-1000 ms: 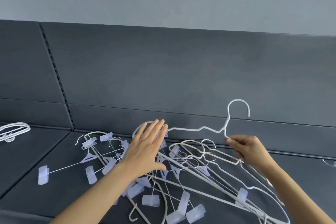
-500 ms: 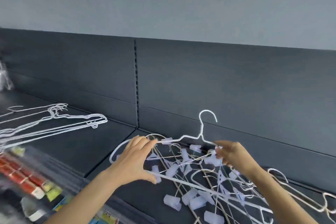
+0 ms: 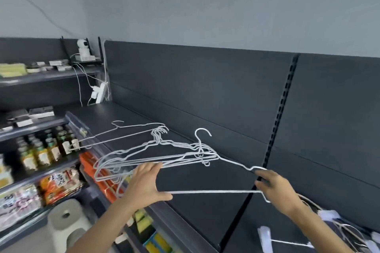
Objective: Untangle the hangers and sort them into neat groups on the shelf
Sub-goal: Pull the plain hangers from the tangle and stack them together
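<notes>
Setting: a dark grey shelf [image 3: 205,207] with a matching back panel is running left to right under a pale grey wall.

Held hanger [image 3: 213,191]: white wire, hanging in the air just above the shelf, spanning between the two hands. Its hook is pointing up and away, and its straight bottom bar is lying roughly level.

Left hand [image 3: 148,183]: spread wide, with the fingers nearly straight. The fingertips are reaching the upper wire and the thumb is lying by the left end of the bottom bar. The hanger's left corner is sitting behind the palm, hidden.

Right hand [image 3: 275,189]: fingers are curling round the hanger's right shoulder bend, gripping it.

Sorted stack [image 3: 144,156]: plain wire hangers are lying flat on the shelf just beyond the left hand, their hooks bunching together at the far side. The held hanger is overlapping this stack in view; I cannot tell whether they are touching.

Clip hangers [image 3: 339,230]: a tangle is lying on the shelf at near right, below the right forearm.

Far left: bottles [image 3: 41,150] and packets are standing on lower shelves, blurred. A pale stool [image 3: 65,222] is standing on the floor.
</notes>
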Motion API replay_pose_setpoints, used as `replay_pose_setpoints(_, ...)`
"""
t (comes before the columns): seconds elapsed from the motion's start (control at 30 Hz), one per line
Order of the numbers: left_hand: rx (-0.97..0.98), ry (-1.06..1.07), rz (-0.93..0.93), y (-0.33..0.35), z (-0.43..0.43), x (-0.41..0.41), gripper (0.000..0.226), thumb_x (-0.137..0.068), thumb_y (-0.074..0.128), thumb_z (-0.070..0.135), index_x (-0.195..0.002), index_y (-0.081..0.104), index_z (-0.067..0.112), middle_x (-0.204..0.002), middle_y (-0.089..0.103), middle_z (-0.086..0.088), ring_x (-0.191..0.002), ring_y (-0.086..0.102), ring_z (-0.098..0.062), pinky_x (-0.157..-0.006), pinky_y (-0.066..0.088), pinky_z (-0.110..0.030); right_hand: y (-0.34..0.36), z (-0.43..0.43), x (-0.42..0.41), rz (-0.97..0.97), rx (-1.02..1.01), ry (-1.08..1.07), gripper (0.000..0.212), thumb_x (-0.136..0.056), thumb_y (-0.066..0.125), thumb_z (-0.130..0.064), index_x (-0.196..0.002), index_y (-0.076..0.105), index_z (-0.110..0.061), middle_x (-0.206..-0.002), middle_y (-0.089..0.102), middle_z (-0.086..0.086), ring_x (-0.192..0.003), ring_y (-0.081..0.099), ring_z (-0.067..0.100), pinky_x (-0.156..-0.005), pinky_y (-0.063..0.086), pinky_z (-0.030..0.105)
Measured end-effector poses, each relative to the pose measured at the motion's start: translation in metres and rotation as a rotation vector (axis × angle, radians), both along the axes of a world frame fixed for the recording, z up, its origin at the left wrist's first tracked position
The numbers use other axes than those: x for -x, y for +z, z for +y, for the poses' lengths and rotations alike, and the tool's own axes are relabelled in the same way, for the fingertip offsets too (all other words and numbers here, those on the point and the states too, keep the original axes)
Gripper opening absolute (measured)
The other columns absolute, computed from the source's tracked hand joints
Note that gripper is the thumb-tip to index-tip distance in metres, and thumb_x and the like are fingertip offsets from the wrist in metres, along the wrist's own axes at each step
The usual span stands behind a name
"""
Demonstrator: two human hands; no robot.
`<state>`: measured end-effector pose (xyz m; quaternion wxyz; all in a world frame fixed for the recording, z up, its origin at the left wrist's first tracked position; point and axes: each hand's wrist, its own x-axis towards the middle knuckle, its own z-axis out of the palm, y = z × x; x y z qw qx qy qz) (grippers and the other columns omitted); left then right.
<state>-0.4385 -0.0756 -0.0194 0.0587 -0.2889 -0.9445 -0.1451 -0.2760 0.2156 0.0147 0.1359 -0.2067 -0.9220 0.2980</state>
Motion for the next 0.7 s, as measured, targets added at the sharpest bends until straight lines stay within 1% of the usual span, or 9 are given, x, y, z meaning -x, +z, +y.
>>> replay_pose_setpoints(0.03, 0.0, 0.038, 0.003, 0.0, -0.008, 0.015, 0.099, -0.065, 0.063, 0.064, -0.144, 0.021, 0.02, -0.14, 0.034, 0.002, -0.132, 0.025, -0.02, -0.113, 0.022, -0.035, -0.002, -0.005, 0.011, -0.003, 0.005, 0.001, 0.033, -0.089, 0.056, -0.012, -0.122, 0.057, -0.007, -0.127, 0.057, 0.009, -0.105, 0.055, 0.02, -0.084, 0.034, 0.019)
replay_pose_setpoints(0.1, 0.003, 0.112, -0.003, -0.001, -0.021, 0.043, 0.099, -0.066, 0.063, 0.063, -0.144, 0.021, 0.018, -0.142, 0.034, -0.002, -0.134, 0.025, -0.022, -0.114, 0.02, -0.036, -0.005, -0.012, 0.03, -0.016, 0.033, 0.0, 0.03, -0.088, 0.057, -0.011, -0.117, 0.06, -0.006, -0.123, 0.06, 0.011, -0.103, 0.057, 0.021, -0.084, 0.037, 0.021)
replay_pose_setpoints(0.17, 0.012, 0.179, -0.016, -0.002, -0.028, 0.067, 0.099, -0.066, 0.064, 0.062, -0.144, 0.022, 0.016, -0.144, 0.033, -0.005, -0.135, 0.024, -0.023, -0.114, 0.02, -0.037, -0.009, -0.016, 0.046, -0.036, 0.076, 0.004, 0.029, -0.088, 0.057, -0.011, -0.116, 0.06, -0.005, -0.123, 0.06, 0.012, -0.107, 0.057, 0.023, -0.088, 0.04, 0.023)
replay_pose_setpoints(0.23, 0.025, 0.233, -0.028, -0.005, -0.032, 0.087, 0.101, -0.065, 0.064, 0.064, -0.143, 0.025, 0.015, -0.146, 0.034, -0.006, -0.136, 0.025, -0.025, -0.114, 0.019, -0.037, -0.011, -0.019, 0.06, -0.058, 0.121, 0.011, 0.033, -0.089, 0.056, -0.012, -0.122, 0.056, -0.005, -0.127, 0.058, 0.009, -0.115, 0.055, 0.022, -0.089, 0.037, 0.019)
replay_pose_setpoints(0.33, 0.035, 0.294, -0.079, -0.011, -0.035, 0.11, 0.104, -0.063, 0.065, 0.066, -0.142, 0.026, 0.011, -0.147, 0.034, -0.008, -0.136, 0.025, -0.026, -0.115, 0.021, -0.038, -0.015, -0.022, 0.078, -0.068, 0.164, 0.013, 0.033, -0.09, 0.055, -0.013, -0.122, 0.056, -0.005, -0.127, 0.058, 0.008, -0.117, 0.055, 0.021, -0.089, 0.035, 0.018)
replay_pose_setpoints(0.47, 0.068, 0.316, -0.164, -0.022, -0.038, 0.129, 0.107, -0.064, 0.065, 0.066, -0.143, 0.022, 0.009, -0.149, 0.029, -0.01, -0.137, 0.023, -0.028, -0.114, 0.022, -0.039, -0.021, -0.023, 0.094, -0.08, 0.175, -0.006, 0.03, -0.089, 0.056, -0.013, -0.118, 0.059, -0.006, -0.123, 0.061, 0.007, -0.115, 0.056, 0.02, -0.09, 0.037, 0.019)
replay_pose_setpoints(0.6, 0.151, 0.29, -0.195, -0.029, -0.038, 0.139, 0.107, -0.067, 0.063, 0.066, -0.144, 0.017, 0.009, -0.152, 0.024, -0.01, -0.14, 0.02, -0.027, -0.117, 0.017, -0.039, -0.027, -0.025, 0.102, -0.094, 0.18, -0.003, 0.029, -0.089, 0.056, -0.014, -0.117, 0.06, -0.006, -0.122, 0.062, 0.006, -0.115, 0.056, 0.019, -0.089, 0.037, 0.018)
replay_pose_setpoints(0.7, 0.171, 0.252, -0.206, -0.032, -0.035, 0.141, 0.104, -0.069, 0.062, 0.064, -0.145, 0.016, 0.01, -0.153, 0.02, -0.009, -0.142, 0.015, -0.025, -0.118, 0.011, -0.041, -0.03, -0.027, 0.104, -0.1, 0.164, -0.014, 0.027, -0.09, 0.055, -0.014, -0.115, 0.061, -0.005, -0.117, 0.063, 0.007, -0.113, 0.056, 0.02, -0.09, 0.04, 0.022)
